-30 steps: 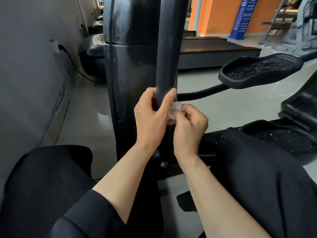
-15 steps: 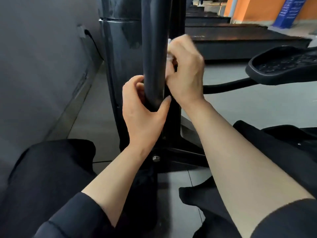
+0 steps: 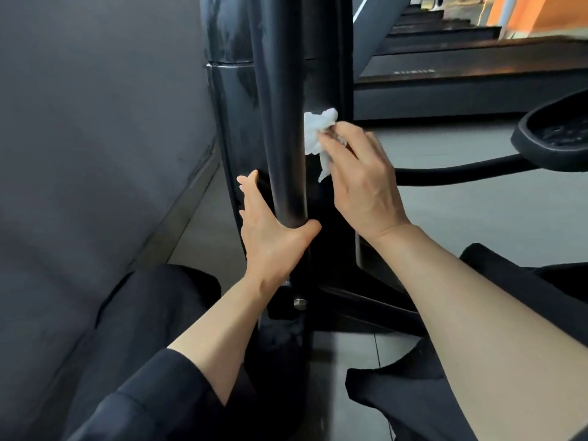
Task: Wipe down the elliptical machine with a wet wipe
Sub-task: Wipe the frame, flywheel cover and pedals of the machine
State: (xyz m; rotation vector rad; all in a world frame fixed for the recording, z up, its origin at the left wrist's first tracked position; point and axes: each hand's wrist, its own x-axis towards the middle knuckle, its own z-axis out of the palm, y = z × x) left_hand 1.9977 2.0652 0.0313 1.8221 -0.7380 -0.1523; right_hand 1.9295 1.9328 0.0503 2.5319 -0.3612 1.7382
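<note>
Right hand (image 3: 362,183) pinches crumpled white wet wipe (image 3: 316,135) against the elliptical's black upright tube (image 3: 280,122); left hand (image 3: 270,230) cradles tube below, fingers extended.

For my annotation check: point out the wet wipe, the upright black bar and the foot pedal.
wet wipe (image 3: 315,132): head view, on its crumpled white middle.
upright black bar (image 3: 280,122): head view, on its glossy front above the left hand.
foot pedal (image 3: 553,135): head view, on its textured top at right.
</note>
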